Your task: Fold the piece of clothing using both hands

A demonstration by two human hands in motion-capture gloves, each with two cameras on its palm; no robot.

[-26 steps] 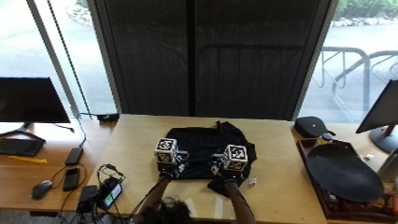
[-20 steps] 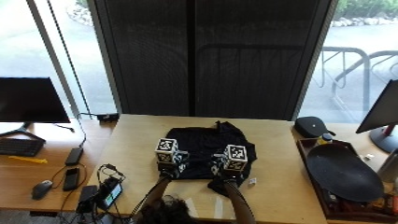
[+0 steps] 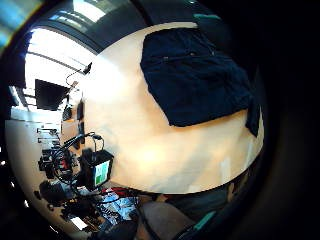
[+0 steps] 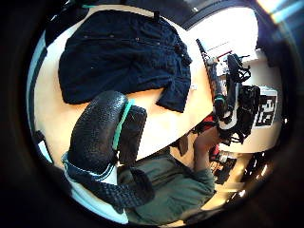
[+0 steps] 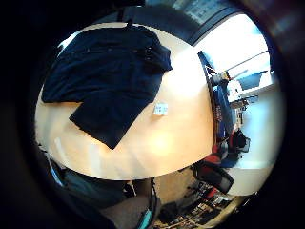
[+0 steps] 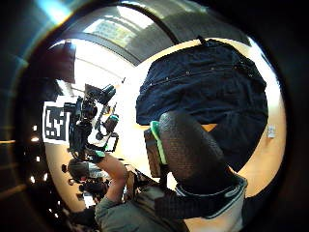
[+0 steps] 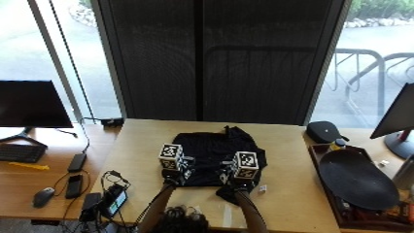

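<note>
On the light wooden tabletop (image 7: pixel 142 145), in its middle, lies the dark navy garment of soft cloth (image 7: pixel 213 150), spread mostly flat, with one flap or sleeve trailing off its near edge toward the person. Both black-gloved hands hang over that near edge: the left hand (image 7: pixel 173 167) over the near left part, the right hand (image 7: pixel 240 171) over the near right part, above the trailing flap. The palm views show the cloth lying clear below each palm, apart from it, so neither hand appears to hold anything. A thumb shows in each thumb-side view, but whether the fingers are straight or curled I cannot tell.

The garment looks light and limp, with a row of small buttons or studs across it. It will likely drape and sag when lifted, and slide easily on the smooth wood. A pinch at the two near corners or along the hem, one per hand, should keep the edge taut. The trailing flap probably needs tucking in first. A small white tag (image 5: pixel 160 109) lies on the wood beside the cloth.
</note>
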